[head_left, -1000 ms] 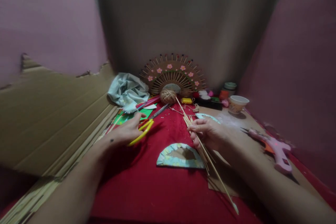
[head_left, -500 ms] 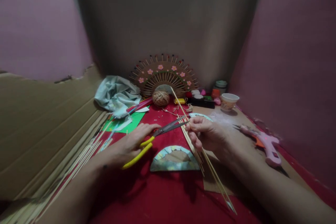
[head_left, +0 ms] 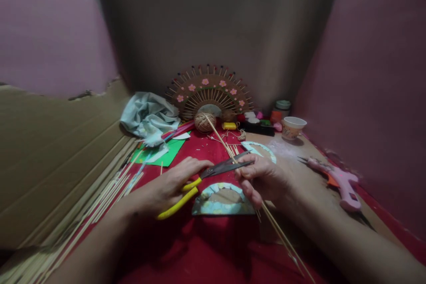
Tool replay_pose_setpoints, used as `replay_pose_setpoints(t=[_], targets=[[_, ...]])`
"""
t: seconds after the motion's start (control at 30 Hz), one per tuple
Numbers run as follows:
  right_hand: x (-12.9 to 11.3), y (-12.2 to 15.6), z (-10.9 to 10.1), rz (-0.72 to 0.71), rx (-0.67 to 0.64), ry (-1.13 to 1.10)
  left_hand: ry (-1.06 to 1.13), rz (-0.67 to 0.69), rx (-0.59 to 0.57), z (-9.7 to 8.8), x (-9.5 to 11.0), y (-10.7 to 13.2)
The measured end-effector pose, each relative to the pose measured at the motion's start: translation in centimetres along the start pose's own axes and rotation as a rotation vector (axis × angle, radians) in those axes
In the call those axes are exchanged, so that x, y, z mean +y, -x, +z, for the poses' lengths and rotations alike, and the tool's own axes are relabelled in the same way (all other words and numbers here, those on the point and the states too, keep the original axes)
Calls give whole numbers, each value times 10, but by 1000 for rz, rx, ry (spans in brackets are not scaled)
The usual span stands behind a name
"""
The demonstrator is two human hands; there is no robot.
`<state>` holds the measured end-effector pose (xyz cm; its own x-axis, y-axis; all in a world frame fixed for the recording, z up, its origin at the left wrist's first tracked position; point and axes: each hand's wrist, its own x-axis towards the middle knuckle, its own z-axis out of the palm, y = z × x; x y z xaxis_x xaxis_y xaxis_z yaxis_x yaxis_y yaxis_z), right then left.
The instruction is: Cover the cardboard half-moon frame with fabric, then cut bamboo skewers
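Note:
My left hand (head_left: 181,182) is closed around the yellow handles of a pair of scissors (head_left: 221,168), whose dark blades are parted. Between the blades lie thin bamboo sticks (head_left: 219,135), pinched in my right hand (head_left: 258,175). The sticks slant from near the twine ball down past my right wrist to the lower right. Below the blades, a half-ring piece covered in pale blue fabric (head_left: 222,208) lies on the red cloth (head_left: 199,248). Several loose sticks rest partly hidden behind my right hand.
A decorated fan (head_left: 206,88) stands at the back behind a twine ball (head_left: 205,122). Crumpled fabric (head_left: 148,115) and green paper (head_left: 173,153) lie left, near more sticks (head_left: 109,195). A paper cup (head_left: 293,128) and a pink glue gun (head_left: 348,186) sit right on cardboard.
The scissors have moved right, so their open blades now reach across the sticks. My right hand has shifted slightly right and down, and the sticks' upper end has dropped left.

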<state>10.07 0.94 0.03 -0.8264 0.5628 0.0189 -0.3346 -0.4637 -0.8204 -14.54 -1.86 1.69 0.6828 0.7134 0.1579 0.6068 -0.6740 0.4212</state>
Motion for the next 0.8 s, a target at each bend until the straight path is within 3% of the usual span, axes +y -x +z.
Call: replay_pose_setpoints(t=[0.17, 0.37, 0.8], targets=[[4, -1, 2, 13, -32, -28, 25, -17, -14, 3, 8, -3], [5, 0, 0, 33, 36, -35, 82, -69, -17, 6, 17, -3], [4, -4, -2, 9, 39, -49, -2, -164, -38, 14, 9, 3]])
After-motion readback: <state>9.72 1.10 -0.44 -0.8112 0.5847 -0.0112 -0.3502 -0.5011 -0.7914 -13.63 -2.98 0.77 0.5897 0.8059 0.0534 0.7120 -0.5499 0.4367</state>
